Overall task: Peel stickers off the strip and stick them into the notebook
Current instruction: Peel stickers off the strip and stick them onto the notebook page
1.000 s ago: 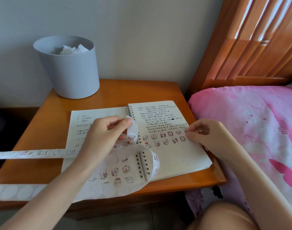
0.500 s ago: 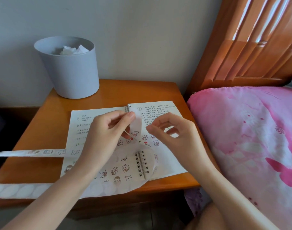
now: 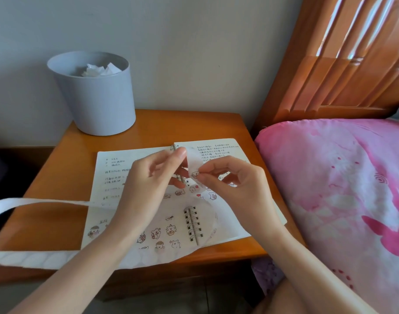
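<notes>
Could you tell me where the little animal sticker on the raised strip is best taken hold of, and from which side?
Pinch the sticker at its right edge, coming from the right with thumb and forefinger, as the right hand does. The left hand holds the strip upright above the notebook from the left, leaving that edge exposed.

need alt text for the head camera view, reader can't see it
Two hands work over an open spiral notebook on a wooden bedside table: the left hand holds up a sticker strip while the right hand pinches a sticker on it. A grey bin stands behind.
</notes>
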A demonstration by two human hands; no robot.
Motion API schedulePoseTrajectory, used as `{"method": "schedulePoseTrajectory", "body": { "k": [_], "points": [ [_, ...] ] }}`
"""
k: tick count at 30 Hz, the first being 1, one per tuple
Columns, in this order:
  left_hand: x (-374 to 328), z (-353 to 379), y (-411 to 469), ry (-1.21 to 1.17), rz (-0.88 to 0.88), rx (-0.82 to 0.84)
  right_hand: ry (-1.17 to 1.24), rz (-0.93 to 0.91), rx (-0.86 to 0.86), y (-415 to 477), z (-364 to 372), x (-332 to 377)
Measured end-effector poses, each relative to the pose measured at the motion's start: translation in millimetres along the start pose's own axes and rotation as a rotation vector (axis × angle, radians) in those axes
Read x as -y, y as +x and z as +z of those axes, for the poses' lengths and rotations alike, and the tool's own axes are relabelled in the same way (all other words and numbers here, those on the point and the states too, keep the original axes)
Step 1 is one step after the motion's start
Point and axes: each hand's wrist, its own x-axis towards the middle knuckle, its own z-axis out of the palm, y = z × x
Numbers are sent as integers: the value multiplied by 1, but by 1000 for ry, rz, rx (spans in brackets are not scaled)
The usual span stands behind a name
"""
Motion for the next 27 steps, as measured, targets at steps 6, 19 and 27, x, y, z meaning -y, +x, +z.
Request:
{"method": "schedulePoseTrajectory", "body": {
  "k": [6, 19, 27],
  "points": [
    [-1, -2, 0, 94, 36, 125, 33, 15, -18, 1, -2, -1],
    [2, -3, 0, 42, 19, 127, 20, 7, -32, -1, -1, -1],
    [3, -2, 1, 45, 9, 136, 21, 14, -41, 0, -1, -3]
  ]
}}
